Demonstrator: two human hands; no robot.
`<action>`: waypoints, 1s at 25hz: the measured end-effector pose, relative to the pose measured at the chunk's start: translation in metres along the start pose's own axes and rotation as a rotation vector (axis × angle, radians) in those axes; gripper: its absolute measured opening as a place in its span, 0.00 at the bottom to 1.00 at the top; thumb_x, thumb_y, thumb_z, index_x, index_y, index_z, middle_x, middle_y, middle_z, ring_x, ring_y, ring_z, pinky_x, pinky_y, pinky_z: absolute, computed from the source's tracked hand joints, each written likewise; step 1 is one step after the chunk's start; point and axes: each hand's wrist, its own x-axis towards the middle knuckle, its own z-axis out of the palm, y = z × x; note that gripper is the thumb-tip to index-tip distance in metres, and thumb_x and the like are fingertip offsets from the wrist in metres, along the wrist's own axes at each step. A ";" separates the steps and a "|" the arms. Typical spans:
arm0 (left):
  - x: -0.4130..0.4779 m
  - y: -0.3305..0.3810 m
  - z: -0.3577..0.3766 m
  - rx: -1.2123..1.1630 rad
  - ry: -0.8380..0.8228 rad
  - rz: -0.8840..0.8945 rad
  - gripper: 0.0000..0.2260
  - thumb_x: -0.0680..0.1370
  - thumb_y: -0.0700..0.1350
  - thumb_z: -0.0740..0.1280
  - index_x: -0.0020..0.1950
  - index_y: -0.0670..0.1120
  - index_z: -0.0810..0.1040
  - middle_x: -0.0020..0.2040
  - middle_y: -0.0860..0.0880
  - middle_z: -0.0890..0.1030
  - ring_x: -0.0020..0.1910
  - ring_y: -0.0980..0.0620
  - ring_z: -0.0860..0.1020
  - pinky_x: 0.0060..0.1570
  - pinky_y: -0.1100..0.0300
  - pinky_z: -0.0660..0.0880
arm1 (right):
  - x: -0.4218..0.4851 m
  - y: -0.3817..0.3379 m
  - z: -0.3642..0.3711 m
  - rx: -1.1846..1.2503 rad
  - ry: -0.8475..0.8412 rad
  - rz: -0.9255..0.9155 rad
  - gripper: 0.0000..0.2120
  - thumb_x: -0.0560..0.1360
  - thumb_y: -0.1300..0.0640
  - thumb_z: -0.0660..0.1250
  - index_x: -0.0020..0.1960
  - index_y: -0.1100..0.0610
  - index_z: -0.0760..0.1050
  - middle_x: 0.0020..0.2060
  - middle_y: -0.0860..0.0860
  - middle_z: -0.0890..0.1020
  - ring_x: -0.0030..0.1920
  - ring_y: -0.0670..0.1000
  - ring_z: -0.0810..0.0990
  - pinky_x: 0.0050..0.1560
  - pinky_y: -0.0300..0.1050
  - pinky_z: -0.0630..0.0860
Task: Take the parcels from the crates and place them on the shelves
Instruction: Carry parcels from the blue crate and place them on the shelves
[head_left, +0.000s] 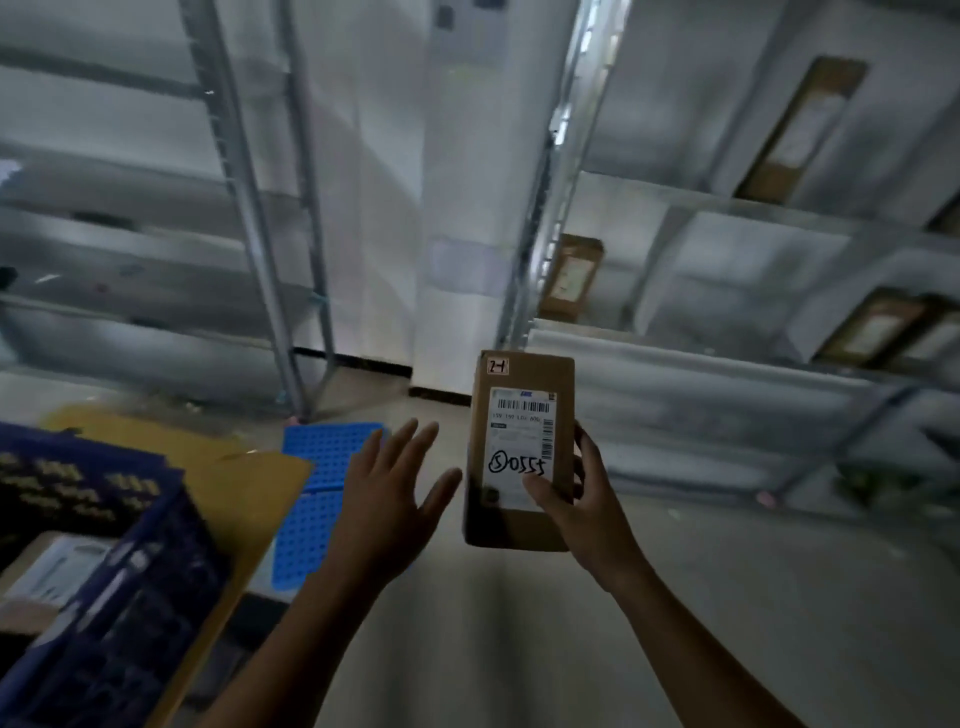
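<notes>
My right hand (582, 504) grips a small brown cardboard parcel (514, 410) upright in front of me, thumb across its white shipping label marked "0555". My left hand (387, 493) hovers just left of the parcel, fingers spread, touching nothing. A dark blue crate (104, 519) stands at the lower left with a parcel (57, 566) lying inside. Metal shelves (727, 374) rise on the right and hold several brown parcels, one of them a parcel (569, 278) near the upright.
Another metal shelf unit (156, 249) stands at the left. Flat yellow cardboard (244, 488) and a blue perforated panel (322, 467) lie beside the crate. A white pillar (467, 208) stands between the shelf units. Pale floor (727, 597) stretches ahead.
</notes>
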 end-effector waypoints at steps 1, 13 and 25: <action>0.005 0.018 0.017 0.043 -0.023 0.038 0.38 0.74 0.73 0.48 0.81 0.58 0.59 0.82 0.53 0.59 0.82 0.45 0.49 0.80 0.41 0.51 | -0.006 0.011 -0.023 0.009 0.036 0.007 0.41 0.73 0.36 0.74 0.78 0.30 0.53 0.64 0.32 0.74 0.55 0.23 0.74 0.40 0.27 0.76; 0.017 0.243 0.226 0.254 -0.192 0.308 0.40 0.72 0.80 0.41 0.81 0.65 0.49 0.83 0.58 0.51 0.80 0.51 0.40 0.77 0.43 0.38 | -0.056 0.144 -0.316 0.002 0.187 0.057 0.41 0.73 0.38 0.75 0.78 0.32 0.54 0.70 0.40 0.75 0.64 0.45 0.79 0.53 0.48 0.85; 0.110 0.313 0.301 0.302 -0.277 0.317 0.46 0.67 0.81 0.38 0.82 0.63 0.47 0.84 0.55 0.47 0.82 0.47 0.38 0.79 0.37 0.40 | 0.040 0.191 -0.395 0.031 0.225 0.043 0.43 0.69 0.32 0.73 0.78 0.33 0.55 0.69 0.40 0.75 0.63 0.43 0.79 0.46 0.38 0.83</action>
